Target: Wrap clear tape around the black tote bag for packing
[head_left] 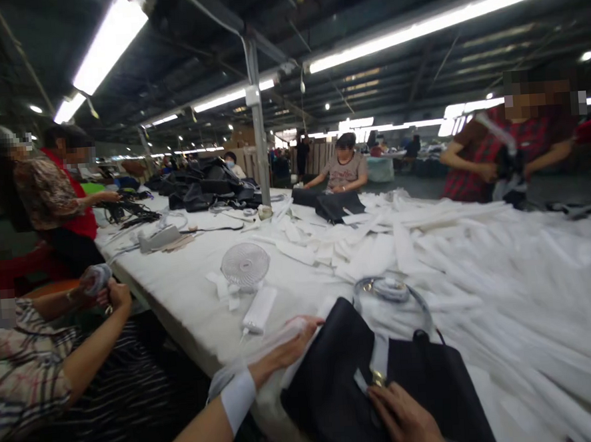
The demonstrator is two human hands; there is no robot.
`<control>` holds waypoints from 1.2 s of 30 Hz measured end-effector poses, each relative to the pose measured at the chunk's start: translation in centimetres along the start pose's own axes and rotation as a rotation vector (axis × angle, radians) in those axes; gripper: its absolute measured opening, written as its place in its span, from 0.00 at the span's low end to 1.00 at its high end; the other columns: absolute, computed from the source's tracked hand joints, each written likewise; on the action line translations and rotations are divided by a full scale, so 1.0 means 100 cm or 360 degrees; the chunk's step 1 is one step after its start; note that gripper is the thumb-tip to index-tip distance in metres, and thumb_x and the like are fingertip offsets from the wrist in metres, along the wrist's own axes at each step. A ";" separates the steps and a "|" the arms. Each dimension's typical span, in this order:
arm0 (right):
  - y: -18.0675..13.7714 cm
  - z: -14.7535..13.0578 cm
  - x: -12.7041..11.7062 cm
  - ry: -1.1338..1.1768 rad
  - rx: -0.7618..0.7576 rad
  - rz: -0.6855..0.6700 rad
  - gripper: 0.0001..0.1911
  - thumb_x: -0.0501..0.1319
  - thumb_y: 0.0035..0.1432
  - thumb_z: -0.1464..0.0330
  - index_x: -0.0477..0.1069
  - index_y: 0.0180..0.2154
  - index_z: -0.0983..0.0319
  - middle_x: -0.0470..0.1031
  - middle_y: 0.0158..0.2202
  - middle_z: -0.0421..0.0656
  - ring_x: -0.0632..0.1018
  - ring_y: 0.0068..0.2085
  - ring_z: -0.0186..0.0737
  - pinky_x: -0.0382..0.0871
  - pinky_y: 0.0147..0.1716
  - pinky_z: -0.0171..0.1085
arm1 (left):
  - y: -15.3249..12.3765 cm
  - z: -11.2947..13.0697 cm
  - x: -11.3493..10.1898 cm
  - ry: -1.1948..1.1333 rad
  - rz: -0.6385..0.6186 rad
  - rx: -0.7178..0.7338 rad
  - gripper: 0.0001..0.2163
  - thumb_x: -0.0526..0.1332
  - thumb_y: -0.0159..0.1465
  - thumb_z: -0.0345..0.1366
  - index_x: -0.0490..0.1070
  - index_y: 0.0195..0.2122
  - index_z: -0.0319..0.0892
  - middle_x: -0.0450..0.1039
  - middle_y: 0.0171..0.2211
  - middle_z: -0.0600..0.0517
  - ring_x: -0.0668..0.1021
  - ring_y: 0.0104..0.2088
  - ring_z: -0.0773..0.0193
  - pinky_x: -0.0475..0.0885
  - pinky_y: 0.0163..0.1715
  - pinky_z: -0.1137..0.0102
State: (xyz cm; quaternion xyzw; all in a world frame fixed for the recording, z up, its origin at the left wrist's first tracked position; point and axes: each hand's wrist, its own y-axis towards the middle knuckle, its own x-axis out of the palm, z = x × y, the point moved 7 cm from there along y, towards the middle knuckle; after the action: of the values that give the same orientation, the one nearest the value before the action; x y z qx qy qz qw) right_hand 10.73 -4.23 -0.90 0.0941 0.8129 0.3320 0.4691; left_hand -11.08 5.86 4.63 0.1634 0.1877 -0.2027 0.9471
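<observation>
A black handbag (325, 372) leans on the near edge of the table, with wrapped handles (423, 306) rising behind it. White wrap covers its centre strap (380, 352), which ends in a gold-coloured clasp (378, 378). My right hand (405, 414) is closed at that clasp, fingertips pressed against it. Beside the bag's upper left edge is my left hand (293, 344), its fingers closed on a thin, translucent white strip (263, 353). The strip trails back over my forearm, past a white band (239, 398) around the wrist. The bag partly hides my left fingertips.
A round white fan (245, 264) and a white box-shaped device (259, 310) lie beyond my left hand. White strips (530, 287) heap across the right side. Black bags (207, 180) pile farther back. A co-worker's hands (112, 295) work close on the left; other people stand around the table.
</observation>
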 end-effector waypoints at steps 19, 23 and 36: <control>-0.005 -0.020 0.007 -0.0154 0.0144 -0.0441 0.16 0.51 0.66 0.62 0.73 0.48 0.56 0.73 0.33 0.44 0.75 0.31 0.36 0.68 0.28 0.33 | 0.017 0.010 0.111 -0.0353 -0.0450 -0.0066 0.27 0.41 0.69 0.52 0.60 0.62 0.44 0.69 0.57 0.46 0.68 0.60 0.61 0.58 0.63 0.61; -0.006 -0.020 0.010 -0.0087 0.0146 -0.0505 0.16 0.52 0.65 0.64 0.72 0.50 0.56 0.73 0.35 0.45 0.75 0.34 0.38 0.69 0.30 0.34 | 0.015 0.010 0.114 -0.0341 -0.0431 -0.0044 0.28 0.40 0.68 0.53 0.59 0.62 0.42 0.67 0.59 0.45 0.67 0.60 0.60 0.58 0.63 0.62; -0.014 -0.024 0.010 -0.0022 0.0108 -0.0532 0.12 0.52 0.56 0.72 0.74 0.36 0.65 0.75 0.35 0.51 0.74 0.38 0.46 0.74 0.39 0.43 | 0.001 0.012 0.168 0.0315 -0.0764 0.0363 0.30 0.37 0.69 0.50 0.50 0.66 0.37 0.60 0.63 0.42 0.60 0.65 0.57 0.54 0.65 0.61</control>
State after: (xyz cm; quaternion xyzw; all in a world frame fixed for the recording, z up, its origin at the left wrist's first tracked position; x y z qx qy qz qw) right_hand 8.39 -5.92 -1.62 -0.0244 0.8248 0.2212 0.5198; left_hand 3.53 0.06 -1.35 0.2387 0.2885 -0.4241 0.8245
